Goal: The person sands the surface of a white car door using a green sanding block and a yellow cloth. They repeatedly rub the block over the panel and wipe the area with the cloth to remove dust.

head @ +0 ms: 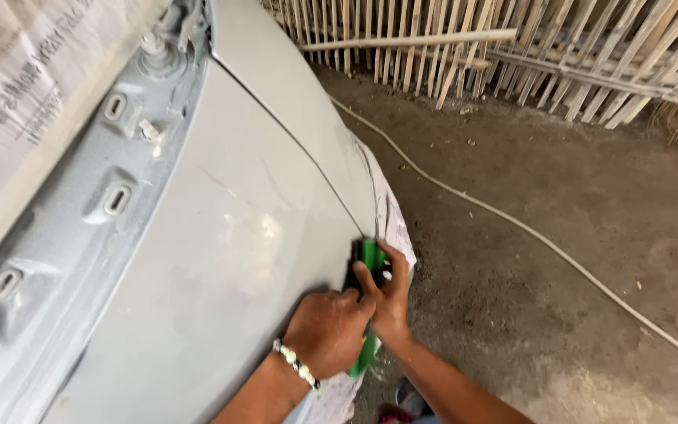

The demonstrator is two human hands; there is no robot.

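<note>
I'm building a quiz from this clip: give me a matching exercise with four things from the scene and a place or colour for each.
Things:
1. sanding block
2. bead bracelet
3. hose
4. bamboo fence

Descriptions:
A. lies across the dirt floor
B. green, pressed on the grey car panel under both hands
C. stands along the back
D. worn on the left wrist

Pairs: 1-B, 2-D, 3-A, 4-C

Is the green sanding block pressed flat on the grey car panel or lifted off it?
Pressed on: both hands hold the green sanding block against the grey panel.
</note>
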